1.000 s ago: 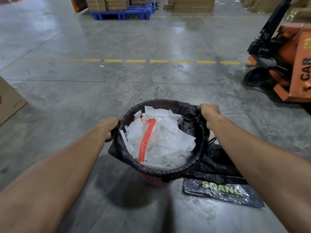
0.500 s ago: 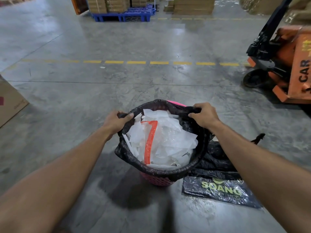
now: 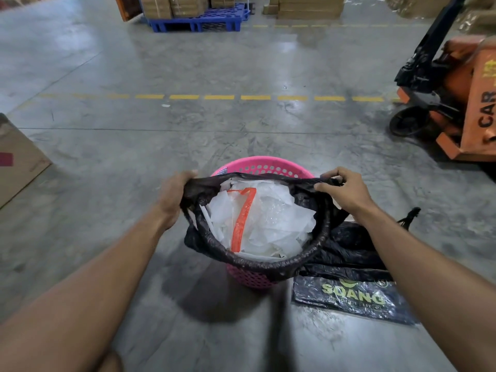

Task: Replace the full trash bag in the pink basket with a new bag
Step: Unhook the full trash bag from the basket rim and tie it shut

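Note:
The pink perforated basket (image 3: 264,167) stands on the concrete floor in front of me. A black trash bag (image 3: 257,260) lines it, full of white plastic and paper scraps with a red strip. The bag's far edge is peeled off the rim and stretched taut, baring the pink back wall. My left hand (image 3: 174,196) grips the bag's edge on the left. My right hand (image 3: 342,190) pinches the edge on the right. Loose black bag plastic (image 3: 349,248) lies on the floor right of the basket, above a flat black packet (image 3: 351,299) with green lettering.
An orange pallet truck (image 3: 461,103) is parked at the right. A cardboard box (image 3: 16,159) sits at the left edge. A blue pallet (image 3: 198,21) with cartons and more stacked cartons (image 3: 308,6) stand far back beyond a dashed yellow floor line (image 3: 222,97).
Both hands have drawn the bag's far edge off the basket rim and up toward me. The pink back wall, covered before, now shows.

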{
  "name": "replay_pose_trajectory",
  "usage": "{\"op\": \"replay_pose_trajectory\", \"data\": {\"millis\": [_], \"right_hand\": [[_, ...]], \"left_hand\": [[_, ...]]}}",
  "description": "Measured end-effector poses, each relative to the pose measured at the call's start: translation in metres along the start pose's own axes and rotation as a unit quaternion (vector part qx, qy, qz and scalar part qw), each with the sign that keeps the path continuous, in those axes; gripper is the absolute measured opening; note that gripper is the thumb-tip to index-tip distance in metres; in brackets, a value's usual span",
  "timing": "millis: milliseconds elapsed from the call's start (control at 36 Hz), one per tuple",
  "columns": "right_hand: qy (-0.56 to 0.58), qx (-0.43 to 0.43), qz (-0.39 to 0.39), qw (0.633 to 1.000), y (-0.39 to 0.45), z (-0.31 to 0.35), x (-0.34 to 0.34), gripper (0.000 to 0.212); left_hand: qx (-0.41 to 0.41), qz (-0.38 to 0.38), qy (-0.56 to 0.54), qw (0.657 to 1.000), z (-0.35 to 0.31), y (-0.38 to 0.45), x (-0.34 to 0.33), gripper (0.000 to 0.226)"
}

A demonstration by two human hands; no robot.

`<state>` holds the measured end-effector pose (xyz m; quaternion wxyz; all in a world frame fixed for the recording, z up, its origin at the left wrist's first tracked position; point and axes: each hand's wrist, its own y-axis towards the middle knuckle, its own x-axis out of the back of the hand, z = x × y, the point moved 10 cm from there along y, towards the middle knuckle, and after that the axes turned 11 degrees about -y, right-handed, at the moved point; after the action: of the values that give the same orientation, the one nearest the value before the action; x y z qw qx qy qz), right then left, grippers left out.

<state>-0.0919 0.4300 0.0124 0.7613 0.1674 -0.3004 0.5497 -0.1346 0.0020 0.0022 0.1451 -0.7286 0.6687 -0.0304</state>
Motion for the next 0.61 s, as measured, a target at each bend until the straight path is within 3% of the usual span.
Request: {"op": "replay_pose_trajectory", "data": {"millis": [56, 111, 139, 194, 306, 389, 444, 500, 556, 611], "right_hand": [[-0.013, -0.015, 0.021, 1.0, -0.005, -0.014, 0.003, 0.044], [-0.026, -0.044, 0.055, 0.997, -0.012, -0.03, 0.001, 0.058], [-0.023, -0.056, 0.081, 0.995, -0.017, -0.038, -0.004, 0.06], [-0.001, -0.091, 0.124, 0.988, -0.034, -0.046, -0.013, 0.061], [-0.007, -0.13, 0.099, 0.987, -0.046, -0.053, -0.012, 0.036], [-0.117, -0.1, 0.02, 0.988, -0.047, -0.043, 0.006, 0.04], [-0.233, -0.03, -0.06, 0.97, -0.051, -0.021, 0.023, 0.036], [-0.28, 0.026, -0.109, 0.954, -0.061, -0.003, 0.034, 0.031], [-0.226, 0.03, -0.107, 0.968, -0.065, -0.005, 0.036, 0.029], [-0.055, -0.069, -0.062, 0.994, -0.073, -0.028, 0.027, 0.035]], "left_hand": [[-0.026, 0.028, 0.072, 0.997, -0.003, -0.013, 0.001, 0.028], [0.006, 0.038, 0.095, 0.995, 0.015, -0.021, 0.012, 0.009], [0.042, 0.036, 0.095, 0.994, 0.027, -0.026, 0.019, 0.024], [0.129, 0.031, 0.047, 0.99, 0.056, -0.035, 0.029, 0.055], [0.234, 0.068, -0.054, 0.968, 0.094, -0.062, 0.015, 0.043], [0.187, 0.016, -0.024, 0.982, 0.089, -0.061, 0.022, 0.042], [0.16, -0.007, -0.009, 0.987, 0.083, -0.058, 0.028, 0.042], [0.146, -0.007, 0.016, 0.989, 0.078, -0.062, 0.029, 0.037], [0.131, -0.012, 0.027, 0.991, 0.073, -0.065, 0.031, 0.026], [0.122, -0.015, 0.028, 0.992, 0.071, -0.068, 0.034, 0.019]]}}
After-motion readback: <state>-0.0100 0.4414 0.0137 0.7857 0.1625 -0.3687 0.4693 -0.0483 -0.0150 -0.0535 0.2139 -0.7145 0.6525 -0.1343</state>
